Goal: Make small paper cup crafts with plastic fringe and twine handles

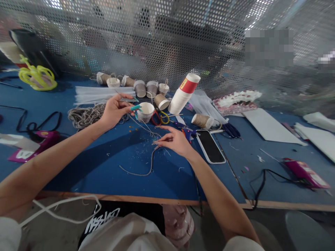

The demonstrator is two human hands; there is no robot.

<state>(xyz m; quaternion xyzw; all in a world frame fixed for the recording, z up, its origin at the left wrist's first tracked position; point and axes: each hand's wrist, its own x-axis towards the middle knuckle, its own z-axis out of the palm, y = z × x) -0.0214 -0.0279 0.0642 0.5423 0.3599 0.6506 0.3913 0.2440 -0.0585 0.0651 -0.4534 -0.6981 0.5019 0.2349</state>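
Observation:
Between finger and thumb, my left hand point(117, 109) pinches one end of a thin grey cord, beside a white paper cup point(145, 112). My right hand point(174, 140) is closed on the same grey cord point(151, 164), whose loose tail curves over the blue table toward the front. A stretch of cord runs between the two hands. Scissors point(164, 118) with red and yellow handles lie just behind my right hand. A blue glue gun point(188, 131) is partly hidden at its right.
Behind the hands stand a stack of paper cups point(183, 96) and several cord-wrapped cups. Grey cord point(86, 115) lies coiled at left, a phone point(210, 146) at right. Magenta devices with black cables lie on both sides. A perforated metal screen point(157, 42) closes the back.

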